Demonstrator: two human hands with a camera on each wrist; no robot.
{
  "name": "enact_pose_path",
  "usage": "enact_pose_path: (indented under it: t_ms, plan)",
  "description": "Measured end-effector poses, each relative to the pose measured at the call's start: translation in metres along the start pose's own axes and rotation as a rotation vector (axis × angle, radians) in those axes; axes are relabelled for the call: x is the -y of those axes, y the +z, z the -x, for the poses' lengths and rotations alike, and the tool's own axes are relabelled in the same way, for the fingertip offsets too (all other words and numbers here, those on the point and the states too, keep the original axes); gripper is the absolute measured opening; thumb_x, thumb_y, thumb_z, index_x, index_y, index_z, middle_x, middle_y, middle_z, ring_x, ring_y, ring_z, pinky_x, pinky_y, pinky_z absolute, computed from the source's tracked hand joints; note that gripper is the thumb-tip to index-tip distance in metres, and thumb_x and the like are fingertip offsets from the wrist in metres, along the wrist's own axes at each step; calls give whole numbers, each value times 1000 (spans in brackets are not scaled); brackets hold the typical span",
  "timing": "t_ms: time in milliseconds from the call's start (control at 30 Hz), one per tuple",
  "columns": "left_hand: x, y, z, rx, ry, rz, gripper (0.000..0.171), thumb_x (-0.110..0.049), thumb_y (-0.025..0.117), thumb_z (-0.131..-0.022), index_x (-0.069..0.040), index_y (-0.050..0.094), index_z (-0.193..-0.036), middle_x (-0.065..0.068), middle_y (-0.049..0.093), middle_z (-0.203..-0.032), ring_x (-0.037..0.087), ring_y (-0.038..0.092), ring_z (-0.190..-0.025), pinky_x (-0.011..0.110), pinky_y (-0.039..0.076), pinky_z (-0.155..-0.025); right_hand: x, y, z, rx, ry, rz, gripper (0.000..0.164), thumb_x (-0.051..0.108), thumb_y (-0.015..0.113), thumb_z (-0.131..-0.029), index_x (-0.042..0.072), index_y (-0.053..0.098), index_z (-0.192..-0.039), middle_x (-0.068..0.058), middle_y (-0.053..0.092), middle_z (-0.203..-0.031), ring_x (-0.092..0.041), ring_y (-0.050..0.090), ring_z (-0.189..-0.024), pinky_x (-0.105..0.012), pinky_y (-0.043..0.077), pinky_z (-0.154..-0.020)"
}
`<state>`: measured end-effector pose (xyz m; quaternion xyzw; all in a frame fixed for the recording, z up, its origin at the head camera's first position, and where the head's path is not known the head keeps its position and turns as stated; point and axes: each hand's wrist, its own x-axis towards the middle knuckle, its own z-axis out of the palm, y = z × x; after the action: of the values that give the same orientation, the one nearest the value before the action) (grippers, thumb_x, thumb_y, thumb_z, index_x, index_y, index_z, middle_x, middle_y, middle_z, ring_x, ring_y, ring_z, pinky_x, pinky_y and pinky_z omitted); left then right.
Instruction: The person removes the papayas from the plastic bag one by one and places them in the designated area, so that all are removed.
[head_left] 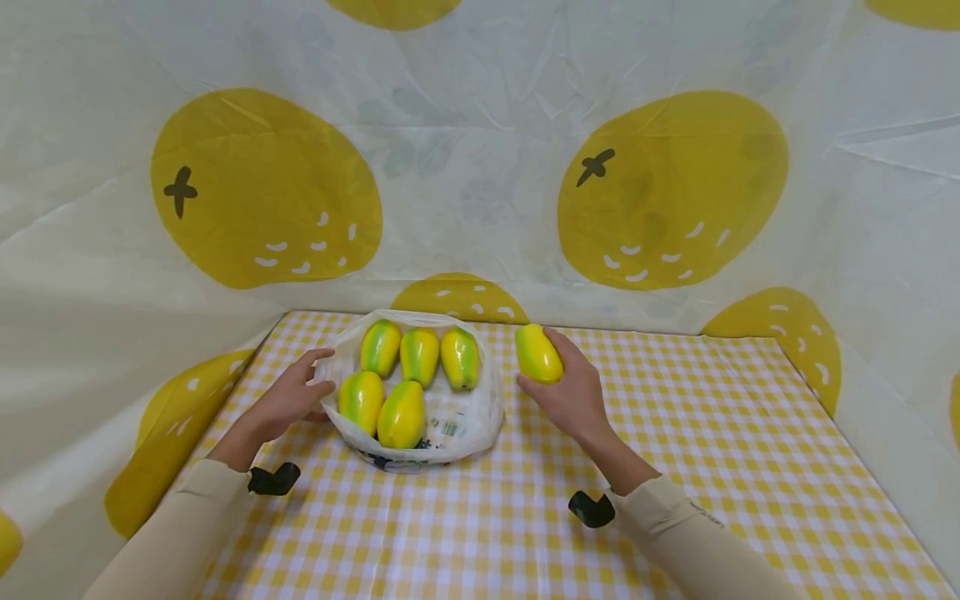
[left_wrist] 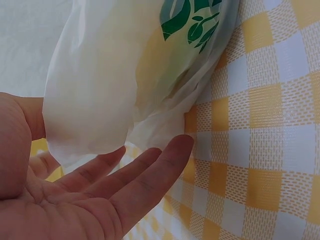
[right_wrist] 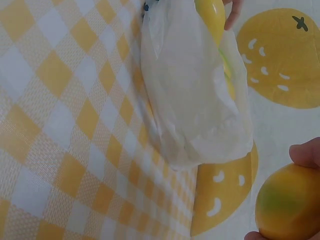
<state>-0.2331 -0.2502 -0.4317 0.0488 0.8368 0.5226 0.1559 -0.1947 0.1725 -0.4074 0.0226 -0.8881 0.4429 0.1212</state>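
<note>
A white plastic bag [head_left: 491,408] stands with its mouth wide, holding several yellow-green papayas [head_left: 418,357]. At its left side is my left hand [head_left: 288,398], fingers spread and fairly straight, the fingertips at the rim. Seen from the left wrist, the fingers [left_wrist: 145,182] extend beside and under the bag's pale wall [left_wrist: 95,90]. My right hand [head_left: 573,396] grips a single papaya [head_left: 538,354] above the table, to the right of the bag and apart from it. In the right wrist view that papaya [right_wrist: 287,202] shows a green patch; most of the hand is out of frame.
A yellow-and-white checked cloth [head_left: 675,433] covers the table, which runs on to the right of the bag. Behind the table's back edge hangs a pale curtain [head_left: 472,167] printed with large yellow fruits. Dark wrist mounts [head_left: 592,508] sit at both cuffs.
</note>
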Motion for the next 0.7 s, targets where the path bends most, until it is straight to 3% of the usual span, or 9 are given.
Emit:
enact_pose_path:
  t_ms: [333,700]
  plan:
    - [1,1,1,-5,-2,35,70,-11,50,-108,-5,12,-166,39,31,-155,22,67,-93,44,64,-81,-10,-4,-3,-21,4,17,80,24,84,-86,18,47,-157,-13,57,-151,-37,63,-116,-54,55,-93]
    - [-2,2,1,-9,-5,38,72,-12,51,-107,-5,11,-166,38,33,-154,23,67,-94,45,64,-82,-19,-14,-8,-44,14,37,79,23,83,-87,14,46,-156,-16,56,-151,-40,61,-118,-56,52,-97]
